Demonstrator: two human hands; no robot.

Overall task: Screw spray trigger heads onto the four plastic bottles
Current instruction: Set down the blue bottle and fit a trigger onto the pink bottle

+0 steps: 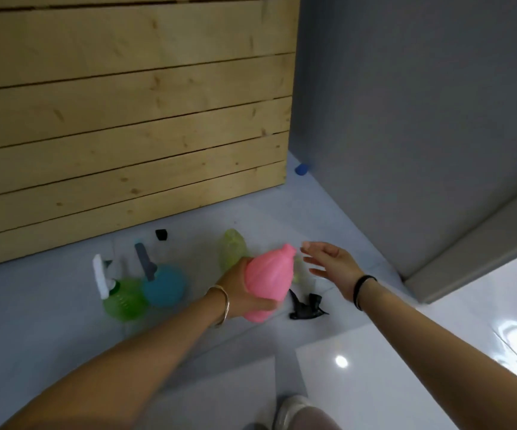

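My left hand (238,291) grips a pink bottle (268,279) with no head on it, held above the floor with its neck pointing up and right. My right hand (331,265) hovers open just right of the bottle's neck, fingers spread. On the floor below it lies a black trigger head (305,307). A pale yellow-green bottle (232,248) lies behind the pink one, partly hidden. To the left stand a green bottle (123,301) with a white trigger head (100,274) and a blue bottle (164,285) with a grey trigger head (144,262).
A slatted wooden panel (127,119) stands behind the bottles. A small black part (161,234) lies by its base. A grey wall (421,119) rises on the right, with a blue object (301,169) at its foot. My shoe (291,411) shows at the bottom.
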